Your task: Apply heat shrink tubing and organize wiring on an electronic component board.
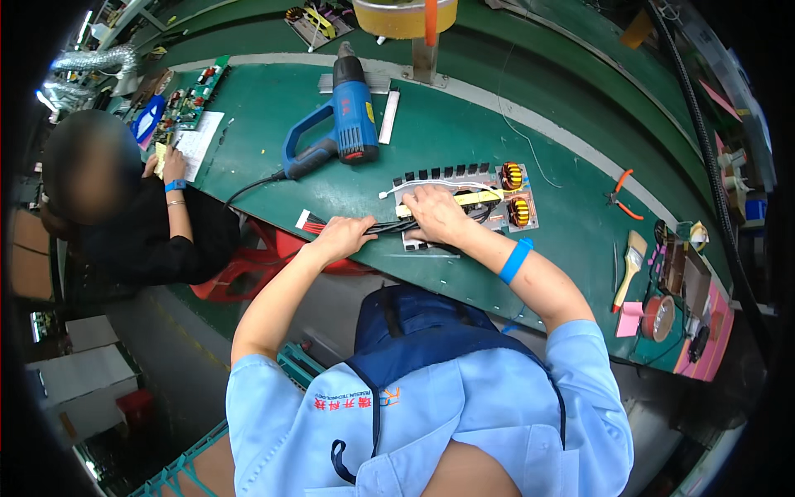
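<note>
A circuit board (489, 178) with black parts along its far edge and two yellow-and-black coils (517, 211) lies on the green bench before me. From it a bundle of black and red wires (383, 227) runs left to a white plug (304, 220). My left hand (341, 238) is closed round the bundle between the plug and the board. Over the board's left part, my right hand (435, 215) curls its fingers down round the same wires, beside a yellow-wrapped part (479, 199). Its grip is partly hidden. A white wire (431, 184) arches past its knuckles.
A blue heat gun (352, 116) lies beyond my left hand, its cord trailing left. Pliers (623, 196), a brush (631, 267) and a tape roll (658, 318) are at the right. A yellow round container (406, 18) stands ahead. A co-worker (141, 199) sits at the left.
</note>
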Demonstrator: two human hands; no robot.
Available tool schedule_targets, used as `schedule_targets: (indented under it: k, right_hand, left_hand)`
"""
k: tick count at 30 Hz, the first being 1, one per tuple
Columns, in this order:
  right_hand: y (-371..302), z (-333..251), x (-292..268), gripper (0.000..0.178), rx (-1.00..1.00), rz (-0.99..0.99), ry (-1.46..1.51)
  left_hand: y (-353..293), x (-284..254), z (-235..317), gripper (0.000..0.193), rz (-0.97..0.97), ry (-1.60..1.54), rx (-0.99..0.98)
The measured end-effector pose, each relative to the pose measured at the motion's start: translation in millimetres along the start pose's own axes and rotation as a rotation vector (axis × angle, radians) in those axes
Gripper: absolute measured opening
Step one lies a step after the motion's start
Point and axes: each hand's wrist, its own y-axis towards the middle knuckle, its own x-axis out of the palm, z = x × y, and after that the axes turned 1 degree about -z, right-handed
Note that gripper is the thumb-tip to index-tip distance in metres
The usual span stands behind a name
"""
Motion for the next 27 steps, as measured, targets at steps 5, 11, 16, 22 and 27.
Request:
schedule_targets:
  k: [5, 11, 16, 22, 27]
  right_hand:
    - [6, -4, 14, 0.046, -0.076, -0.006, 0.085]
    - [9, 2, 31, 0.009, -0.194, 0.18, -0.002]
    - [8, 0, 25, 0.009, -0.183, 0.159, -0.036]
    - [11, 0, 31, 0.014, -0.175, 0.153, -0.005]
    - [9, -1, 30, 0.015, -0.143, 0.099, 0.021]
  left_hand:
    - [3, -8, 6, 0.03, -0.133, 0.198, -0.057]
    - [6, -7, 19, 0.028, -0.134, 0.304, -0.154]
    - [7, -11, 26, 0.031, -0.064, 0.115, -0.03]
    - [17, -3, 31, 0.036, -0.121, 0.017, 0.0]
    - [29, 2, 29, 0.041, -0.203, 0.047, -0.023]
